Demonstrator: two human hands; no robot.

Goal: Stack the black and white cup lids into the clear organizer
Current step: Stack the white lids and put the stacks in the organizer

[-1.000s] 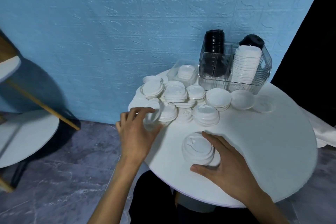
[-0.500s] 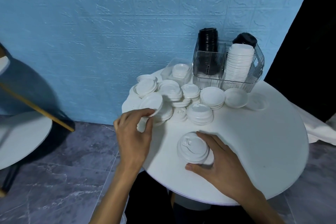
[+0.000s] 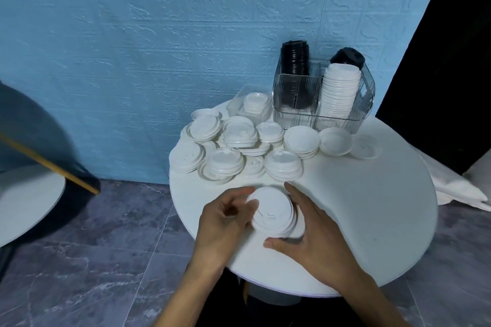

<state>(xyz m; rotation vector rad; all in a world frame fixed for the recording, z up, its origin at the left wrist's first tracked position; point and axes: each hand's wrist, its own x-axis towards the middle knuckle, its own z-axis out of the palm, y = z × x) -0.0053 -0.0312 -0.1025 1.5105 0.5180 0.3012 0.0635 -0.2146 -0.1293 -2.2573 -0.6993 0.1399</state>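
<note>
Head view: your left hand (image 3: 225, 223) and right hand (image 3: 316, 239) meet at the near edge of the round white counter (image 3: 372, 215), both on one small stack of white lids (image 3: 272, 211). Your left grip pinches the stack's left rim between thumb and curled fingers; your right grip cups the stack's right side, forefinger along the far edge and thumb at the near edge, so each hand is grasping the stack. Beyond it, loose white lids (image 3: 239, 146) lie in low piles across the far left part of the counter, some overlapping. The clear organizer (image 3: 364, 103) stands at the far edge against the blue wall (image 3: 159, 34). In it a tall column of white lids (image 3: 337, 90) fills the front right compartment, a black column (image 3: 295, 61) rises from the back left one, and another black pile (image 3: 348, 57) shows behind the white column. A low clear tray (image 3: 236, 99) with a few white lids sits just left of the organizer. A white cloth (image 3: 459, 183) hangs off to the right, past the counter's edge.
</note>
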